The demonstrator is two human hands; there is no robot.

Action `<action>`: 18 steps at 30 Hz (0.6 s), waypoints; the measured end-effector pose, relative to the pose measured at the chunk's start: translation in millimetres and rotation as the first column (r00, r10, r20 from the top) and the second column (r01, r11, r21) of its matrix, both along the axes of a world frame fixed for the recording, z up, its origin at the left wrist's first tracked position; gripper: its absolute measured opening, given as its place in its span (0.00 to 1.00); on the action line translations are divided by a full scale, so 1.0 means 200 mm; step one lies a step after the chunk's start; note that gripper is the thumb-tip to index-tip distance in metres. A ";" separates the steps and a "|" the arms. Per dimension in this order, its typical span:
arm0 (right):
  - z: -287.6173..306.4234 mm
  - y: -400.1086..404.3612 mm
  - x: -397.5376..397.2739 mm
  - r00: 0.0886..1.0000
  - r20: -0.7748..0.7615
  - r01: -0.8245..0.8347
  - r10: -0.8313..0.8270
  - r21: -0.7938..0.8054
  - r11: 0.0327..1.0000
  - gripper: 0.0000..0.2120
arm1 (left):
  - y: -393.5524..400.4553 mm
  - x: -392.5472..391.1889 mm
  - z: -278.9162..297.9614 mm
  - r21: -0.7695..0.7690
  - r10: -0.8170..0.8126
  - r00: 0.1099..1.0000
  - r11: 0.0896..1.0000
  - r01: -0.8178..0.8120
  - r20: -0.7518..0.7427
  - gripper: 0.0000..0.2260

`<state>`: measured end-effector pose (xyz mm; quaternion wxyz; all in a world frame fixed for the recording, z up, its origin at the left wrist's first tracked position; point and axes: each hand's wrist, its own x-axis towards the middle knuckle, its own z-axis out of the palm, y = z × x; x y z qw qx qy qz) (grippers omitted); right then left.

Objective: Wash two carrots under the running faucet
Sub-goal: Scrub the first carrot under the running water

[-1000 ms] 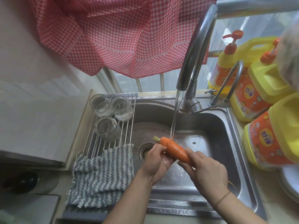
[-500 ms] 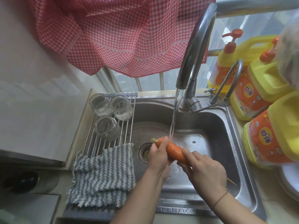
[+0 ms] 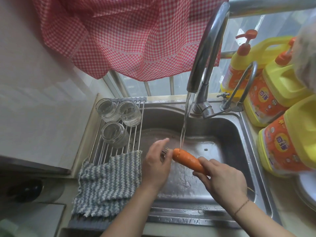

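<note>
Right hand (image 3: 222, 180): grips the thin end of the carrot (image 3: 187, 159).
Left hand (image 3: 156, 164): fingers straight and loose, just beside the stem end, holding nothing.
Carrot: tilted over the sink (image 3: 227, 134), thick end under the stream from the faucet (image 3: 203, 53).
Left of sink: striped cloth (image 3: 109, 182), three glass jars (image 3: 119, 120) on a rack.

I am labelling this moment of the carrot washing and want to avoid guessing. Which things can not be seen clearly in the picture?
Head view only:
- Carrot: the thin end is hidden inside the right hand.
- Second carrot: none in view.
- Drain: covered by the left hand, whose fingers are straight.
- Detergent jugs: label text too small to read; the nearest one is cut by the right edge.
- White dish: cut by the right edge.
</note>
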<state>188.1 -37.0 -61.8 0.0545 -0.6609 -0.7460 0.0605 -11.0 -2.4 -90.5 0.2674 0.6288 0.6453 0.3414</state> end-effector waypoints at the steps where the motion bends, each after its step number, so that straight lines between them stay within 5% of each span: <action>1: 0.01 0.01 0.00 1.000 0.006 -0.007 0.006 0.005 1.000 0.19 | 0.02 -0.01 0.01 0.086 -0.104 0.993 0.990 0.109 -0.062 0.13; 6: 0.04 0.02 0.00 0.998 0.032 -0.055 0.054 0.048 0.997 0.18 | 0.08 -0.07 0.05 0.210 -0.251 0.942 0.931 0.298 -0.223 0.10; 18: 0.06 0.01 -0.02 0.998 0.033 -0.064 0.062 0.059 0.996 0.16 | 0.12 -0.05 0.12 0.144 -0.337 0.914 0.917 0.373 -0.225 0.07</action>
